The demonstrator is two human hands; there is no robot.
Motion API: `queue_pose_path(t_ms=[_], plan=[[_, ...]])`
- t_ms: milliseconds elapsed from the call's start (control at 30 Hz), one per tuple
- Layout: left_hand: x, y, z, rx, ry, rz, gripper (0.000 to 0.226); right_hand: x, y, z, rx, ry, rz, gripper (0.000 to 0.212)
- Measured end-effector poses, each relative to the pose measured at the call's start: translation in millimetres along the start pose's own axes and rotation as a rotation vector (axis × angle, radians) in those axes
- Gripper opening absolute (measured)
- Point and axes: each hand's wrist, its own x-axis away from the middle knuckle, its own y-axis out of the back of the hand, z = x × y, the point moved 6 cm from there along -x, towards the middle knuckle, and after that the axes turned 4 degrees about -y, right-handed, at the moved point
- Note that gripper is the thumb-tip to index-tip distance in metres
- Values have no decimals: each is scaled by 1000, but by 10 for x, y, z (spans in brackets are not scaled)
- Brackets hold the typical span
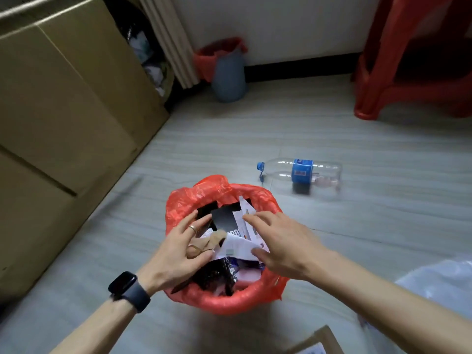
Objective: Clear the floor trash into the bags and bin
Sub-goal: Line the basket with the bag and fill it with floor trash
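A bin lined with a red bag (178, 208) stands on the floor right below me, heaped with white papers (237, 245), black wrappers and a tan scrap. My left hand (176, 249), with a ring and a dark wristwatch, lies over the left side of the heap, fingers spread and fairly straight on the tan scrap. My right hand (283, 241) presses flat on the white papers at the right side. An empty clear plastic bottle (301, 172) with a blue label and cap lies on its side on the floor beyond the bin.
A second blue-grey bin with a red liner (227, 72) stands by the far wall. Large cardboard boxes (63, 111) line the left. A red plastic stool (413, 72) stands far right. A clear plastic bag (439, 282) lies at right, and a small cardboard box (319, 343) at the bottom edge.
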Motion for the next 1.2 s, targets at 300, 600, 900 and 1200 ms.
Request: queue_pose_path(t_ms=[300,600,900,1200], plan=[[0,-493,149,-530,117,470,106,135,-388,-46,190,74,113,46],[-997,84,-766,-960,94,211,44,500,113,-802,-94,-80,-169,31],[-1916,-1102,-2893,-654,-389,73,33,1809,397,-2673,-63,-593,-155,32],[-2049,-3465,-4287,-363,-548,444,33,3372,410,-4237,-131,-1052,-208,43]])
